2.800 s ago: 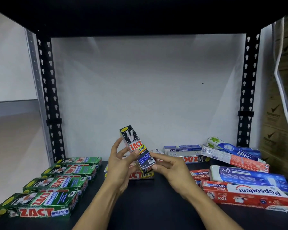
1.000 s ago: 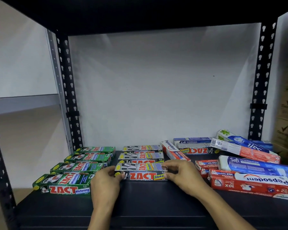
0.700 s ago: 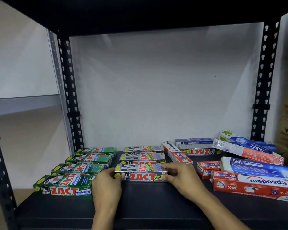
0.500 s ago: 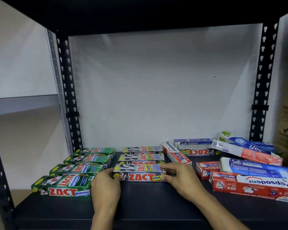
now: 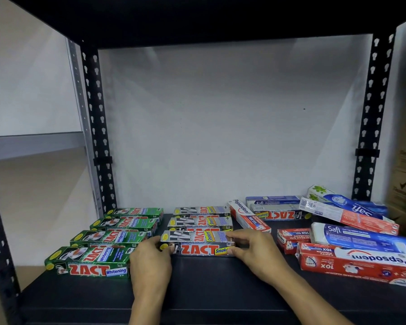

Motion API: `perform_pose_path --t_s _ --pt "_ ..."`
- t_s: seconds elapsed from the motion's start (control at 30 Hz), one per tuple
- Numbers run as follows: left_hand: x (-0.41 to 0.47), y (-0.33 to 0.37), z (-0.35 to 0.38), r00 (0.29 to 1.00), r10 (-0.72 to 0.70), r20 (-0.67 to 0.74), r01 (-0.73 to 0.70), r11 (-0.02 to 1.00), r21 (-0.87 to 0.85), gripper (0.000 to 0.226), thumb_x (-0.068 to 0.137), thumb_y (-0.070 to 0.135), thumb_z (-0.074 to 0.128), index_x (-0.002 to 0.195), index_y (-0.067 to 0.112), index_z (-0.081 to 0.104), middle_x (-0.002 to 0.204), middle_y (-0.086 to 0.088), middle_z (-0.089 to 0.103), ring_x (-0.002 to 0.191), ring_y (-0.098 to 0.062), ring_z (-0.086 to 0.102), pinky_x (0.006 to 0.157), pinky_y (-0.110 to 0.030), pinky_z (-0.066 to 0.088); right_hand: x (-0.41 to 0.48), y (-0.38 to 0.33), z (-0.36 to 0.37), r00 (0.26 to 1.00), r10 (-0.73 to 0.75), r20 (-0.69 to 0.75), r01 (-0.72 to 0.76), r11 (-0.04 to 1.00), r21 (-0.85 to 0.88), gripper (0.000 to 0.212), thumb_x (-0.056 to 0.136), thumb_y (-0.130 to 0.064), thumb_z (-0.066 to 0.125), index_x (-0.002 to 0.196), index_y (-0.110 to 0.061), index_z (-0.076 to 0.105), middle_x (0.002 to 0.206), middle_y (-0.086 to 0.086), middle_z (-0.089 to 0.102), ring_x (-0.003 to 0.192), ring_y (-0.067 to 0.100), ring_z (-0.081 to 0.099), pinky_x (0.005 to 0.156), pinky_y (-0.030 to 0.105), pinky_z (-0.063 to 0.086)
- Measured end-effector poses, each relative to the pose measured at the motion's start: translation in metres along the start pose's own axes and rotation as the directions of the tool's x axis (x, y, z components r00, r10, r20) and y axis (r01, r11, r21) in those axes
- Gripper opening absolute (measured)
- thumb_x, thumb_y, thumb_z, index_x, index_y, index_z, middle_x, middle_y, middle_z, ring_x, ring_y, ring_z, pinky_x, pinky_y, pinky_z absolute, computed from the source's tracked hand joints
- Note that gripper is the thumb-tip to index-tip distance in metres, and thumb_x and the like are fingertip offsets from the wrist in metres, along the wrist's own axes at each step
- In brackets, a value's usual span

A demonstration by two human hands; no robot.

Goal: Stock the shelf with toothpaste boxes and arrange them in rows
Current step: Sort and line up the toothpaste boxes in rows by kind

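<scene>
- Toothpaste boxes (image 5: 199,222) lay in three groups on the black shelf (image 5: 209,285), which had perforated uprights (image 5: 96,127) at its back corners and a white wall (image 5: 220,125) behind it.
- On the right, a loose heap lay at mixed angles. A red Pepsodent box (image 5: 356,262) was nearest the front edge and upside down to the viewer. A blue Safi box (image 5: 366,236) lay just behind it, with more red, blue and silver cartons farther back.
- On the left, four green ZACT Whitening boxes (image 5: 89,262) lay flat in a tidy file from front to back, each set parallel to the shelf edge.
- In the middle, three silver ZACT Smokers boxes (image 5: 201,211) formed a second file beside the green one.
- The front silver box (image 5: 197,243) of that file lay flat on the board, touching the one behind it.
- The right hand (image 5: 253,253) pinched this box's right end between thumb and curled fingers.
- The left hand (image 5: 150,261) grasped its left end. The fingers seemed to wrap the end, though their tips were hidden.
</scene>
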State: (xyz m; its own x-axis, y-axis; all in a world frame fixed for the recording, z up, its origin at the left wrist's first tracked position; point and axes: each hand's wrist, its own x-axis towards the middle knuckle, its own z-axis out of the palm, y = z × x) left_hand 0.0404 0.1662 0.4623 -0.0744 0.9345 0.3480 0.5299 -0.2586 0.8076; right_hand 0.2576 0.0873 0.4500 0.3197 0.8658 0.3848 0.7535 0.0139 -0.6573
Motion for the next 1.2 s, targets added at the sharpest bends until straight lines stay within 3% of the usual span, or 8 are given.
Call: perform_pose_path --t_s 0.4,0.57,0.67,0.77,0.83,0.93,1.07,1.2 --pt "-0.001 0.002 -0.002 1.0 0.007 0.007 -0.007 1.0 0.009 0.032 0.087 0.018 0.075 0.116 0.008 0.072 0.105 -0.01 0.074 0.097 -0.03 0.065 0.082 -0.034 0.051 0.004 0.004 0.004 1.0 0.0 0.005 0.0 1.0 0.0 0.048 0.082 -0.027 0.079 0.127 -0.032 0.064 0.125 -0.017 0.065 0.112 -0.004 0.059 0.103 0.027 0.048" --pt "0.0 0.002 -0.003 1.0 -0.013 0.026 0.014 1.0 -0.017 0.026 0.087 0.018 0.075 0.111 0.008 0.073 0.095 -0.006 0.074 0.087 -0.026 0.061 0.076 -0.031 0.046 0.001 0.003 0.002 1.0 -0.025 -0.008 0.025 1.0 0.009 0.045 0.083 -0.028 0.078 0.126 -0.034 0.064 0.121 -0.024 0.063 0.107 -0.011 0.057 0.096 0.015 0.048" --pt "0.004 -0.001 -0.004 0.998 -0.005 0.056 0.009 0.997 -0.078 0.009 0.088 0.021 0.074 0.085 0.027 0.067 0.076 0.011 0.061 0.097 -0.03 0.064 0.076 -0.033 0.044 0.0 -0.003 -0.003 0.992 -0.032 -0.118 0.04 0.997 0.07 0.039 0.087 -0.033 0.073 0.125 -0.036 0.065 0.113 -0.024 0.063 0.1 -0.011 0.059 0.083 0.005 0.045" --pt "0.012 -0.004 -0.001 0.991 -0.023 0.133 0.046 0.984 -0.174 0.041 0.09 0.03 0.072 0.127 0.014 0.064 0.124 -0.001 0.068 0.12 -0.024 0.061 0.098 -0.037 0.047 0.007 -0.005 -0.009 0.968 -0.03 -0.25 0.043 0.998 0.049 0.033 0.089 -0.03 0.072 0.122 -0.033 0.068 0.108 -0.012 0.07 0.092 -0.006 0.06 0.084 0.015 0.05" --pt "0.021 -0.005 0.002 0.981 -0.018 0.192 0.059 0.975 -0.214 0.059 0.092 0.033 0.069 0.143 0.009 0.051 0.142 -0.003 0.057 0.129 -0.022 0.054 0.108 -0.039 0.042 0.015 -0.007 -0.012 0.976 -0.013 -0.217 0.021 0.999 0.036 0.032 0.091 -0.028 0.069 0.123 -0.031 0.067 0.114 -0.007 0.071 0.093 -0.003 0.058 0.076 0.006 0.044" --pt "0.034 -0.001 0.004 0.963 -0.006 0.269 0.082 0.959 -0.271 0.056 0.096 0.028 0.064 0.145 0.007 0.047 0.146 -0.005 0.053 0.131 -0.022 0.051 0.106 -0.035 0.039 0.03 -0.007 -0.014 0.995 0.04 -0.094 -0.043 0.999 -0.023 0.031 0.096 -0.028 0.062 0.127 -0.03 0.065 0.125 -0.004 0.066 0.103 0.003 0.057 0.068 0.002 0.039" --pt "0.05 0.003 0.006 0.933 -0.042 0.359 0.157 0.942 -0.297 0.052 0.098 0.023 0.061 0.145 0.005 0.047 0.145 -0.008 0.054 0.129 -0.024 0.053 0.109 -0.04 0.043 0.048 -0.001 -0.008 0.995 0.095 -0.032 -0.097 0.993 -0.067 0.031 0.095 -0.027 0.063 0.126 -0.028 0.066 0.13 -0.003 0.064 0.119 0.015 0.058 0.093 0.026 0.048" --pt "0.058 0.002 0.009 0.929 -0.041 0.367 0.156 0.945 -0.288 0.046 0.099 0.02 0.059 0.142 0.005 0.051 0.139 -0.008 0.059 0.111 -0.016 0.058 0.1 -0.032 0.047 0.058 0.003 0.0 0.995 0.095 -0.027 -0.097 0.991 -0.092 0.028 0.095 -0.026 0.064 0.123 -0.027 0.069 0.125 -0.007 0.067 0.109 0.008 0.059 0.073 0.007 0.038"
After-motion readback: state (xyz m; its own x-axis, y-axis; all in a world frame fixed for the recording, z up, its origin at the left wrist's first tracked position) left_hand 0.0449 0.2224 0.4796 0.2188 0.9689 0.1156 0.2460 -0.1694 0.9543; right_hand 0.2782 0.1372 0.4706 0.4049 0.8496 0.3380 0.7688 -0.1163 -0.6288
